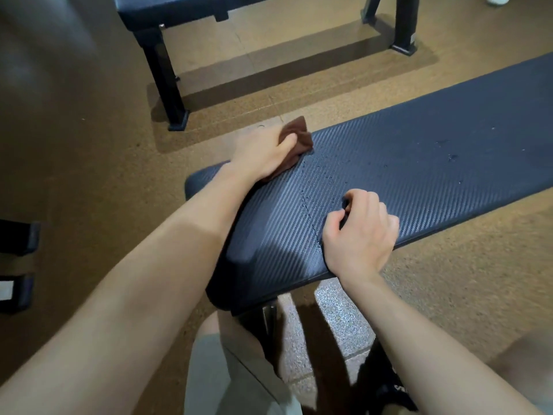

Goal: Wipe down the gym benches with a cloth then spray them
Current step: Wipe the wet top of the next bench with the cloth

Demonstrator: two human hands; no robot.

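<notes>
From the head camera, the left hand (263, 152) gripped a brown cloth (296, 142) at the far left edge of the near bench (419, 163), whose pad carried scattered droplets. The right hand (360, 232) lay on the near edge, fingers curled; it seemed to hold nothing, though the palm was hidden. A second bench (167, 13) stood farther off.

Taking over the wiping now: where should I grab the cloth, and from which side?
Grip the bunched brown cloth at its raised, crumpled middle, coming from above and from the bench's near-left end, as the left hand holds it now. It lies at the far edge of the bench, partly overhanging, so a flat pinch from the side would likely push it off.
</notes>
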